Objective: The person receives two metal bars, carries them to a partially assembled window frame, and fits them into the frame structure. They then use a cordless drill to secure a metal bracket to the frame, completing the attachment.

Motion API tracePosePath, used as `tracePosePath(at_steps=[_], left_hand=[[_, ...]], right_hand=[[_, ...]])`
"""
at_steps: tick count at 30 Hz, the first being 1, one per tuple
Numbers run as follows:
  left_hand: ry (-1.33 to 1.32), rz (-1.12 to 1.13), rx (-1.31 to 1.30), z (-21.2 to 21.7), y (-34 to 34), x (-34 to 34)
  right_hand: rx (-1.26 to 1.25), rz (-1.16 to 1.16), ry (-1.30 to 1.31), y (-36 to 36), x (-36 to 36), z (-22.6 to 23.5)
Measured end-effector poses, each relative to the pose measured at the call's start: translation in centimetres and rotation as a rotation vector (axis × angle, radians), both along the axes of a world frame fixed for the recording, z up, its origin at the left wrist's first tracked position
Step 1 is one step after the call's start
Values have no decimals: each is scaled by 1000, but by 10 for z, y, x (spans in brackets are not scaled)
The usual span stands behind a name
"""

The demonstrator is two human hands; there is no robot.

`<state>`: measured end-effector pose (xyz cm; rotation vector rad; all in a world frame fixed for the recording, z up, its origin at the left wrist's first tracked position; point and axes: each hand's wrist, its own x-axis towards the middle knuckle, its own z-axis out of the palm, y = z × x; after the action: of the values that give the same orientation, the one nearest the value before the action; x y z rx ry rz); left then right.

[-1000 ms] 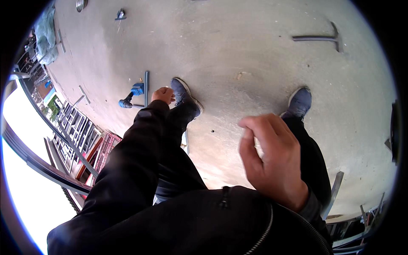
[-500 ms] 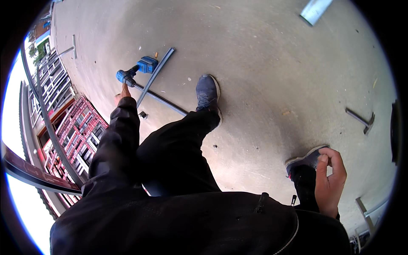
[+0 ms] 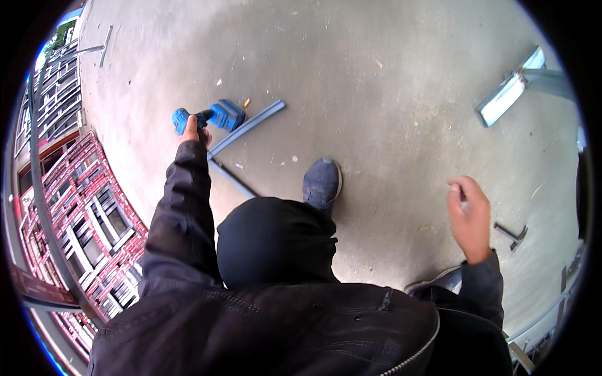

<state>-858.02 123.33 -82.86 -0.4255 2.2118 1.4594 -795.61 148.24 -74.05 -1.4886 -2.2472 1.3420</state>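
Left hand looks to have its grip wrapped round the blue-and-black cordless drill on the dusty grey floor. Grabbing stage imo; lifting calls for a firm hold. Right hand's curled, can't tell if closed.

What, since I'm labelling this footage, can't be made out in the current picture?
All in the head view:
Blue drill: grip and trigger hidden by the left hand.
Lower metal bar: near end hidden behind the left knee.
Right hand: curled fingers hide whether it holds anything.
Grey metal beam, upper right: cut off by the dark rim.
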Motion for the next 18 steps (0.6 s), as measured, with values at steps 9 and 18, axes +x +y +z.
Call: tracePosePath(at_steps=[9, 18], left_hand=[[633, -1341, -427, 79, 100, 88], [841, -2314, -25, 86, 273, 174]], right_hand=[[233, 152, 113, 10, -137, -15], [456, 337, 115, 35, -203, -2]])
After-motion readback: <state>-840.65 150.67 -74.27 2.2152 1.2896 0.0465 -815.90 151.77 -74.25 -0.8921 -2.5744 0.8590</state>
